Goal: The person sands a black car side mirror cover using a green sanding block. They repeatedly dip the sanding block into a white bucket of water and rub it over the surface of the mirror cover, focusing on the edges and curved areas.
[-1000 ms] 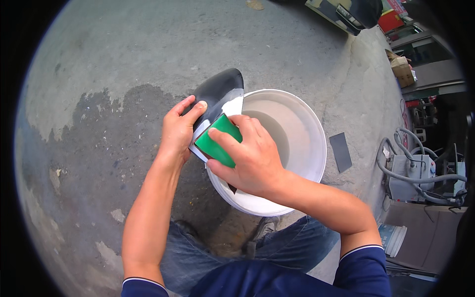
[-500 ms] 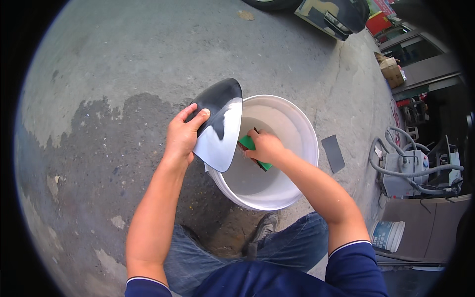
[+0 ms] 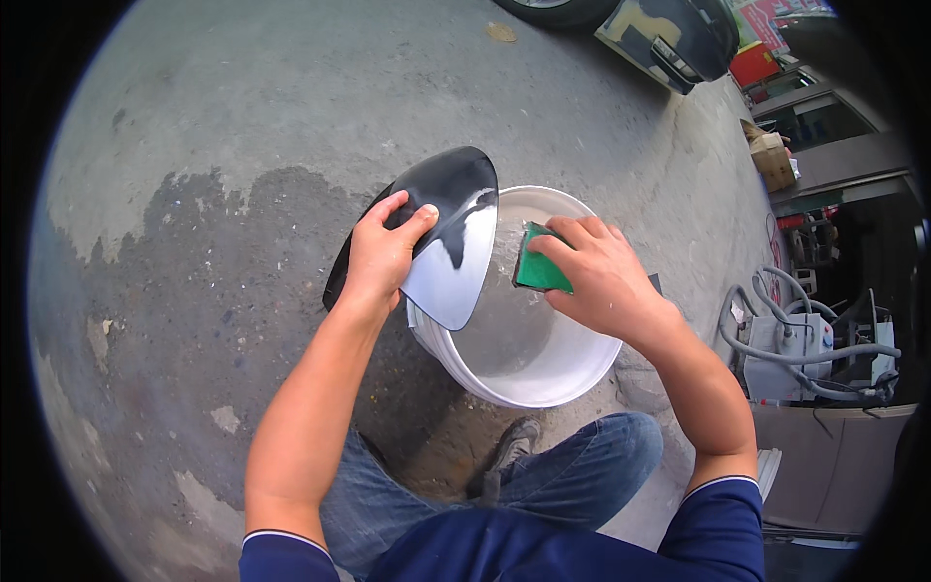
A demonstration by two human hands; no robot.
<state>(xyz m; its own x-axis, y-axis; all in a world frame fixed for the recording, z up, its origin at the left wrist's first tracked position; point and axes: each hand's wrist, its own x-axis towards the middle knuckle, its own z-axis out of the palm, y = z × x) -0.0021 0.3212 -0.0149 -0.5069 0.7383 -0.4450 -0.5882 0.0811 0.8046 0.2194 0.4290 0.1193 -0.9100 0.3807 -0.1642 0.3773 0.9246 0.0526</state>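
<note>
My left hand (image 3: 383, 247) grips a glossy black curved panel (image 3: 432, 194), thumb on its face; its right portion looks pale grey or reflective. The panel hangs over the left side of a white plastic bucket (image 3: 519, 388) holding cloudy grey water (image 3: 495, 339). My right hand (image 3: 601, 272) is closed round a green rectangular block (image 3: 541, 274) with a dark edge, held over the bucket's right part, with water splashing beside it.
A car's wheel (image 3: 538, 12) and patch-painted bumper (image 3: 655, 48) are at the top. A cardboard box (image 3: 773, 160) lies at the right, near a grey machine with hoses (image 3: 786, 359). A dark sheet (image 3: 656, 283) is partly behind my right hand.
My right hand took the green block from the panel's face down into the bucket water, then lifted it up and rightward. The panel has tilted and now sits slightly further right.
</note>
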